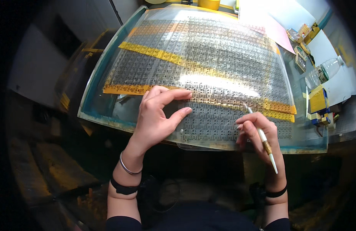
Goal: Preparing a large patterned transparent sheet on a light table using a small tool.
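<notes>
My left hand (pixel 155 117) rests on a clear film sheet (pixel 209 129) covered in rows of small black marks. Its thumb and index finger are stretched apart, tips at the sheet, and nothing shows between them. In my right hand (pixel 261 133) is a slim white pen-like tool (pixel 262 135) with a gold-coloured band. Its pale tip points at a bright strip across the film; whether it touches, I cannot tell. Orange-yellow strips (pixel 130 89) lie along the printed film near both hands, and another yellow strip (pixel 151 53) slants farther up.
A glass-like panel with a teal edge (pixel 94 90) lies under the film. To the right are a clear plastic bottle (pixel 329 71), a yellow-and-blue box (pixel 318 102) and small packets (pixel 301 32). A pink sheet (pixel 279 36) and a yellow container (pixel 209 4) are at the back.
</notes>
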The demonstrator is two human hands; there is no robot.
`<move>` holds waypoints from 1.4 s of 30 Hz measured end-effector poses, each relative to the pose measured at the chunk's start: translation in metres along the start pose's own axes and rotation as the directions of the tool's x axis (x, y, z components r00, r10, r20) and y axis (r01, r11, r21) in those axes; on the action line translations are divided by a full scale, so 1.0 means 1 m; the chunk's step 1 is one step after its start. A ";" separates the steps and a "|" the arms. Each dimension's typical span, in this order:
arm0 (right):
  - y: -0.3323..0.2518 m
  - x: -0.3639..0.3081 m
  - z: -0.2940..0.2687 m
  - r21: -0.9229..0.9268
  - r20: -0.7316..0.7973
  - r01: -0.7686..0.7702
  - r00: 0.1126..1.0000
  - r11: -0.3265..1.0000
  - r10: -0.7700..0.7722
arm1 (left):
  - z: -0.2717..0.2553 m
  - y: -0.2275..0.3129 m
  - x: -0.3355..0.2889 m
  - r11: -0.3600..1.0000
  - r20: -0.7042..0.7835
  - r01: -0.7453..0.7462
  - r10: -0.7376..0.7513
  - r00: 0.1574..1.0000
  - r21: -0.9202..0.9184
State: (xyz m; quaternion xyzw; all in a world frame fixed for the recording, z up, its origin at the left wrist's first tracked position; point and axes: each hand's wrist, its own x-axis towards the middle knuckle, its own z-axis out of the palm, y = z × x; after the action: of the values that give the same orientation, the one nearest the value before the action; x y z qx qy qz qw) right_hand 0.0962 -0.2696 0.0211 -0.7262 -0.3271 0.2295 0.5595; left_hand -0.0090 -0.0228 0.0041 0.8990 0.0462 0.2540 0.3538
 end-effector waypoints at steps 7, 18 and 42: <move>-0.016 0.015 0.029 -0.005 0.059 0.245 0.968 0.970 -0.244 | -0.001 -0.002 0.002 0.996 0.102 -0.066 0.072 0.992 -0.063; -0.005 0.031 0.056 -0.071 0.132 0.167 0.979 0.983 -0.157 | -0.002 -0.003 0.002 0.993 0.103 -0.056 0.068 0.992 -0.108; -0.004 0.032 0.056 -0.108 0.153 0.237 0.964 0.966 -0.219 | -0.002 -0.004 0.003 0.992 0.099 -0.064 0.075 0.992 -0.106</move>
State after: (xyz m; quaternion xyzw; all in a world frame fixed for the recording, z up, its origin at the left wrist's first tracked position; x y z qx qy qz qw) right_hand 0.0776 -0.2083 0.0114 -0.6994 -0.4609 0.1929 0.5110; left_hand -0.0069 -0.0179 0.0036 0.8926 -0.0167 0.2215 0.3924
